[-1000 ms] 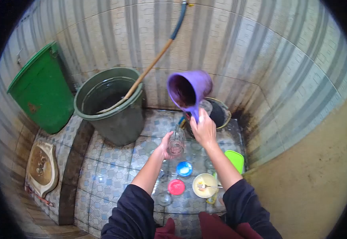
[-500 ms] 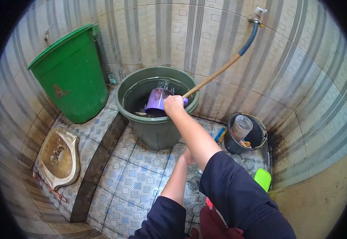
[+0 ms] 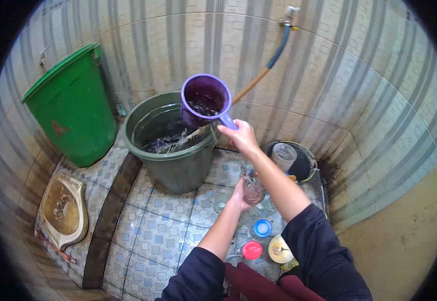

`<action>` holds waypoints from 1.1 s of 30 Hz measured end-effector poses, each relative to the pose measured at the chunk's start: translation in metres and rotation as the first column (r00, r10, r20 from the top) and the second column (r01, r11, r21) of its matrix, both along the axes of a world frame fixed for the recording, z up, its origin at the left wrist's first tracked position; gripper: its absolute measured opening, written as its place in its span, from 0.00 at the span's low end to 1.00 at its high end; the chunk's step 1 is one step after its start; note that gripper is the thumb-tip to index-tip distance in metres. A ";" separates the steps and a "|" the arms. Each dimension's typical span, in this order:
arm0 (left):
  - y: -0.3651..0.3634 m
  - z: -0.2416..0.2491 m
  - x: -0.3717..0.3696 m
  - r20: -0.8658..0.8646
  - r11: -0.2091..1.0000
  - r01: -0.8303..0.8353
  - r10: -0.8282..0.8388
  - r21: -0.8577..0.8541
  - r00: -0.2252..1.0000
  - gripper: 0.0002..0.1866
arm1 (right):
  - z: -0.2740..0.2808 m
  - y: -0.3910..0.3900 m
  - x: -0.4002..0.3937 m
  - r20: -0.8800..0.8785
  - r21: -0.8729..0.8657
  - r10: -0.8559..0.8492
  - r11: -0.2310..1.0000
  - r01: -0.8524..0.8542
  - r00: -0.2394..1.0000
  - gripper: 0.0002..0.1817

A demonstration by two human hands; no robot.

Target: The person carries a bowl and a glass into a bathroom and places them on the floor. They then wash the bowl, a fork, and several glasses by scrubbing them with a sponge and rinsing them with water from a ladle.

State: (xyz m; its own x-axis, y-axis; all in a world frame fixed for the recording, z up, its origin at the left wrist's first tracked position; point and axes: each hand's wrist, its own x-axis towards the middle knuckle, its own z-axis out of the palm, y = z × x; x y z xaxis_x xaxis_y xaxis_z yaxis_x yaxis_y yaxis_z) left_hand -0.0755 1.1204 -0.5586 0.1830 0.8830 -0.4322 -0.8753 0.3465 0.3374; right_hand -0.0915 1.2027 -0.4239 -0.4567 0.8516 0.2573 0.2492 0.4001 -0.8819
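Note:
A purple water dipper (image 3: 207, 100), tilted so that I see down into it, holds some water. My right hand (image 3: 242, 139) is closed around its handle, above the right rim of the big grey-green tub (image 3: 178, 173). Disturbed water shows inside the tub. Lower down, my left hand (image 3: 240, 196) grips a clear glass (image 3: 253, 192) over the tiled floor. Near that hand stand a blue-lidded jar (image 3: 262, 228), a red-lidded jar (image 3: 252, 250) and a pale bowl (image 3: 279, 250) with a fork in it. Other glassware beneath the hands is partly hidden.
A hose (image 3: 263, 72) runs from the wall tap (image 3: 291, 11) into the tub. Behind my right forearm stands a black bucket (image 3: 306, 163) with a clear container in it. A green bin (image 3: 73, 108) and a squat toilet (image 3: 64, 213) occupy the raised ledge (image 3: 109, 193) at left.
My right hand has lifted the dipper up out of the tub and turned its mouth toward me. The left hand, mostly hidden before, now shows holding a glass. The view has shifted.

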 end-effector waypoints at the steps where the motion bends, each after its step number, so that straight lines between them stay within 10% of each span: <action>1: 0.004 0.004 0.007 -0.004 1.000 0.021 -0.021 0.007 1.000 0.32 | 0.001 -0.004 0.017 -0.093 -0.015 -0.020 1.000 0.018 0.995 0.15; 7: 0.015 -0.021 0.051 0.056 0.945 0.319 -0.323 0.072 0.945 0.22 | -0.043 -0.023 0.097 -0.258 0.007 -0.121 0.992 0.127 0.959 0.10; 9: 0.015 -0.014 0.087 -0.064 0.984 0.146 -0.153 -0.107 0.986 0.19 | -0.059 -0.031 0.121 -0.302 -0.037 -0.157 0.988 0.152 0.940 0.10; 11: 0.013 -0.023 0.100 0.009 0.933 0.351 -0.353 0.082 0.936 0.20 | -0.081 -0.035 0.143 -0.454 -0.187 -0.132 0.981 0.050 0.881 0.10; 12: 0.002 -0.006 0.116 -0.162 0.955 0.236 -0.265 -0.178 0.951 0.21 | -0.087 -0.037 0.156 -0.424 -0.195 -0.166 0.977 0.089 0.891 0.10; 17: -0.002 -0.010 0.150 -0.153 0.969 0.241 -0.247 -0.056 0.957 0.21 | -0.106 -0.052 0.199 -0.383 -0.235 -0.213 0.964 0.129 0.899 0.08; 24: 0.011 -0.041 0.166 -0.367 0.976 0.169 -0.208 -0.136 0.907 0.21 | -0.133 -0.039 0.211 -0.411 0.189 -0.331 0.881 0.435 0.849 0.06; 28: 0.025 -0.068 0.162 -0.591 0.988 0.066 -0.138 -0.142 0.795 0.22 | -0.111 -0.050 0.194 -0.560 -0.274 -0.347 0.934 0.228 0.752 0.05; 33: 0.034 -0.092 0.148 -0.822 0.991 -0.061 -0.065 -0.121 0.566 0.24 | -0.084 -0.042 0.213 -0.313 -0.196 -0.351 0.933 0.302 0.882 0.16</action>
State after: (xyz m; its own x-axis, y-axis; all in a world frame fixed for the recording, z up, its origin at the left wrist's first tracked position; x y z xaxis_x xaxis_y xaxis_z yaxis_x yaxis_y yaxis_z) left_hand 0.0728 1.1542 -0.6506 -0.3055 0.8117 -0.4978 -0.2396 0.4405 0.8652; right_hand 0.1220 1.1604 -0.5080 -0.0531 0.9752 0.2149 0.0220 0.2162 -0.9761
